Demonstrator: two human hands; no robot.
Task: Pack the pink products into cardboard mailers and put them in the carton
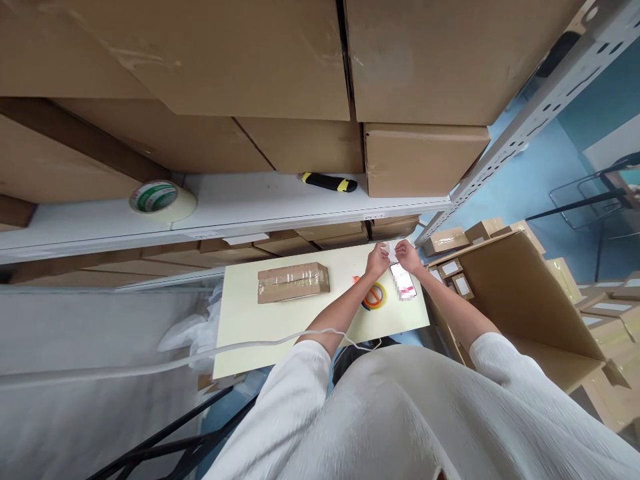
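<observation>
Both hands meet at the far right of the cream table (270, 333). My left hand (377, 260) and my right hand (407, 256) pinch a small white paper label (391, 251) between them, one at each side. Just below my right hand lies a phone (404, 281) with a lit, partly blurred screen. Under my left forearm is a roll of tape (375, 296) with an orange and yellow look, partly covered by the arm. A taped cardboard box (293, 283) rests on the table's left half, apart from both hands.
A metal shelf (300, 217) with large cartons (425, 160) stands ahead, holding a tape roll (163, 200) and a black-yellow utility knife (329, 182). To the right, a big open carton (520, 300) contains small labelled boxes. A white cable (240, 345) crosses the table's near side.
</observation>
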